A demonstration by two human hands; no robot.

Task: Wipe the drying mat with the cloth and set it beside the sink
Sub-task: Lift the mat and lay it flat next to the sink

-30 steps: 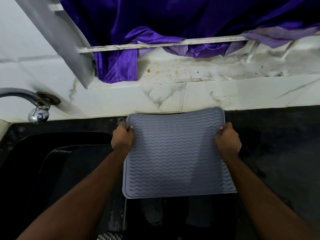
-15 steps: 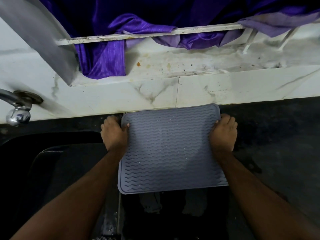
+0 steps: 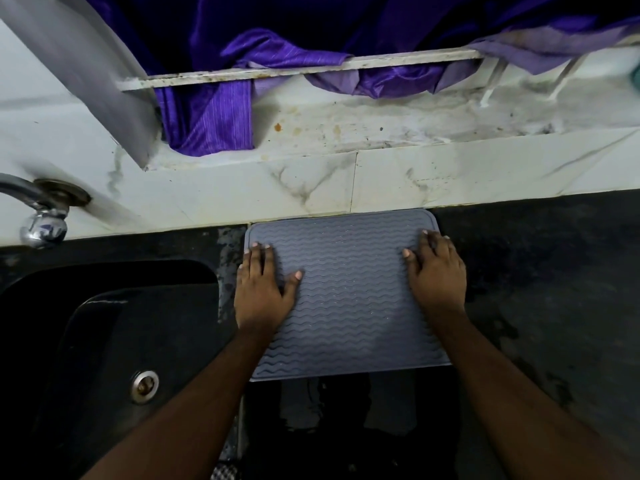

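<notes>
my fingers [image 3: 258, 258] are spread flat now, both palms pressing down on the drying mat [image 3: 346, 292], where a moment ago they pinched its two side edges and held it up off the desk [image 3: 540, 299]. the mat has come down since then and lies flat on the dark desk, its far edge touching the foot of the white marble wall [image 3: 311, 181], its left edge just beside the black sink [image 3: 114, 334]. it is a grey square with rounded corners, ribbed all over in wavy lines, with a raised rim. my left hand [image 3: 261, 292] lies on its left margin, thumb stretched inward, little finger at the edge; my right hand [image 3: 434, 271] lies near the far right corner, fingertips short of the rim. nothing is gripped. the near edge of the mat lies behind both wrists.
</notes>
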